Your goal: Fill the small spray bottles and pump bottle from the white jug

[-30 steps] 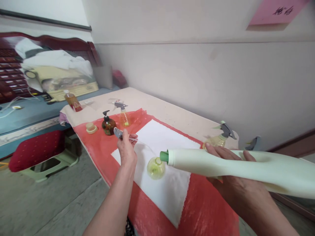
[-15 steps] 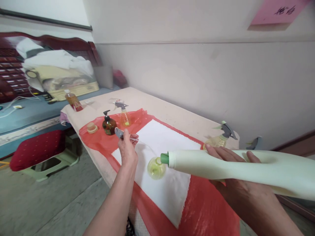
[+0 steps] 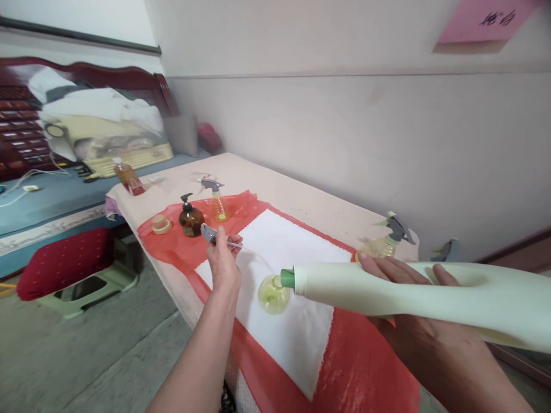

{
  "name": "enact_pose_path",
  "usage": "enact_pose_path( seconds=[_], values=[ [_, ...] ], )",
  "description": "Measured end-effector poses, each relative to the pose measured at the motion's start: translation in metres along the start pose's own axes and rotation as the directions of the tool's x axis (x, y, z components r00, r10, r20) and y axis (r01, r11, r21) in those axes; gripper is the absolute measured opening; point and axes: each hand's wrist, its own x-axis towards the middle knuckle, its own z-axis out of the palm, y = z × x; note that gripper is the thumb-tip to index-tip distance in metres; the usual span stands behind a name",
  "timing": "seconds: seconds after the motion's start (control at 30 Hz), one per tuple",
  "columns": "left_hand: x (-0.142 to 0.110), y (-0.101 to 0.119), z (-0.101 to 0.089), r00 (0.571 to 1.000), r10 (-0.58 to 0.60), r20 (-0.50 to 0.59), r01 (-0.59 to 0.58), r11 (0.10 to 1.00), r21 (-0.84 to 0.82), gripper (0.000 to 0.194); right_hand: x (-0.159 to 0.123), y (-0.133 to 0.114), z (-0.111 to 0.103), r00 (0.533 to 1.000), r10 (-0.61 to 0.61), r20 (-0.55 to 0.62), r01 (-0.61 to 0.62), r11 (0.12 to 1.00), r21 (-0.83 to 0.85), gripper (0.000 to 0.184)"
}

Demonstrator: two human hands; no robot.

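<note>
In my left hand I grip a grey spray nozzle, whose thin clear tube reaches toward the round bottle below. My right hand is wrapped round a large pale green jug, tipped onto its side. Its green spout overlaps the mouth of a small yellow-green round bottle; whether they touch I cannot tell. That bottle stands on a white cloth with scalloped edges, over a red plastic sheet. No liquid stream is visible.
A dark pump bottle, a spray bottle and a small lidded tub stand on the red sheet's far end. Another spray bottle is behind the jug. An amber bottle stands at the table's corner, above a red-topped stool.
</note>
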Motion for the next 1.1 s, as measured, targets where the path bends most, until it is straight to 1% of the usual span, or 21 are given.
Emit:
enact_pose_path(
  seconds=[0.27,0.5,0.63,0.8,0.9,0.97,1.1],
  values=[
    [-0.001,0.001,0.001,1.0,-0.002,-0.004,0.002,1.0,0.01,0.039,0.003,-0.004,-0.005,1.0,-0.022,-0.011,0.022,0.999,-0.023,0.048],
    [0.0,0.001,0.0,1.0,-0.009,-0.01,0.01,1.0,0.014,0.039,0.004,-0.005,-0.009,0.999,-0.033,0.006,0.033,0.999,-0.035,0.051],
    [0.0,0.001,0.0,1.0,-0.009,-0.007,0.009,1.0,0.01,0.038,0.002,-0.004,-0.011,0.998,-0.042,0.043,0.043,0.999,-0.029,0.055],
    [-0.001,0.001,0.001,1.0,-0.009,-0.006,0.009,1.0,0.009,0.039,0.002,-0.006,-0.013,0.997,-0.047,0.054,0.05,0.998,-0.047,0.059],
    [-0.001,0.001,0.001,1.0,-0.007,-0.003,0.007,1.0,0.011,0.039,0.004,-0.008,-0.014,0.992,-0.051,0.113,0.059,0.996,-0.072,0.06],
    [-0.001,0.002,0.001,1.0,-0.006,-0.007,0.006,1.0,0.014,0.039,0.005,-0.008,-0.014,0.99,-0.058,0.129,0.069,0.994,-0.081,0.06],
    [-0.001,0.002,0.001,1.0,-0.001,-0.006,0.001,1.0,0.007,0.039,0.006,-0.008,-0.014,0.994,-0.059,0.087,0.067,0.994,-0.092,0.059]
  ],
)
